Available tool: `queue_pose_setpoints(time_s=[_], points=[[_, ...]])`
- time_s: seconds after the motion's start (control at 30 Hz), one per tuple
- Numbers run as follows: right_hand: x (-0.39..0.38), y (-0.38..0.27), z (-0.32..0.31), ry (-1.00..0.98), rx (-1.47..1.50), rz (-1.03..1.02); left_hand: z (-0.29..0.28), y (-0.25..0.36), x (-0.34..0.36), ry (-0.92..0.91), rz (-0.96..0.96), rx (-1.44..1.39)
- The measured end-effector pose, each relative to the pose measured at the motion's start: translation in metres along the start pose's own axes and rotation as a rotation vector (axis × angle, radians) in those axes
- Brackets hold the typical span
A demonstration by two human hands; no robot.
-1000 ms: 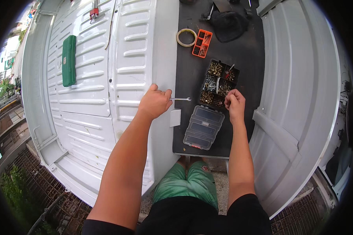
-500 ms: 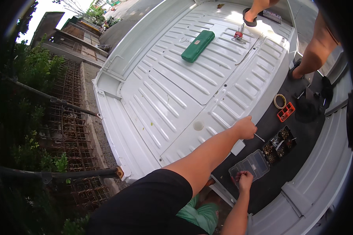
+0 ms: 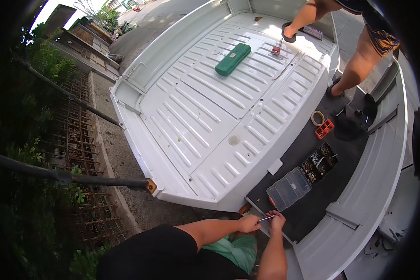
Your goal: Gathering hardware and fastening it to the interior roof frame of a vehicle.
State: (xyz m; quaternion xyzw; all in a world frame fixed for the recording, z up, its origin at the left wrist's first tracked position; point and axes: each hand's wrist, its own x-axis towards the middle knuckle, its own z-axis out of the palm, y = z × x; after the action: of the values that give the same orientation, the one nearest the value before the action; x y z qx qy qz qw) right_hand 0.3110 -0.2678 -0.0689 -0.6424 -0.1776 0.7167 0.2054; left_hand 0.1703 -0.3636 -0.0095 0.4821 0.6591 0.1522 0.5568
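My left hand (image 3: 250, 223) is closed round a slim, silvery metal tool (image 3: 266, 218), whose exact kind is too small to tell. Its shaft points right toward my right hand (image 3: 276, 220), whose fingers are pinched at the far end; whatever lies between them is too small to make out. Both hands are close together in front of my body, over the near edge of the black mat. Just beyond them lies the clear plastic lid (image 3: 289, 189) of an opened organizer box. Its black compartments (image 3: 320, 162) hold small metal fasteners.
A white ribbed truck bed (image 3: 205, 116) fills the middle, with a green case (image 3: 233, 59) and a red-handled tool (image 3: 276, 50) on it. A roll of tape (image 3: 318, 118) and an orange tray (image 3: 325, 129) lie on the black mat (image 3: 294, 224). Another person's leg (image 3: 354, 63) stands at the far right.
My left hand has drawn back from above the truck bed's edge with the metal tool. My right hand has moved nearer to me, off the clear lid, and the two hands have come together.
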Motion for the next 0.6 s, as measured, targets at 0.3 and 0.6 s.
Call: queue_pose_setpoints(time_s=[0.3,0.6], points=[[-0.007,0.06,-0.009,0.028,-0.301,0.057,-0.05,-0.006,-0.065,0.086,-0.027,-0.158],[-0.044,0.066,0.039,-0.165,-0.176,0.054,-0.06,-0.044,-0.11,0.169,-0.076,-0.12]])
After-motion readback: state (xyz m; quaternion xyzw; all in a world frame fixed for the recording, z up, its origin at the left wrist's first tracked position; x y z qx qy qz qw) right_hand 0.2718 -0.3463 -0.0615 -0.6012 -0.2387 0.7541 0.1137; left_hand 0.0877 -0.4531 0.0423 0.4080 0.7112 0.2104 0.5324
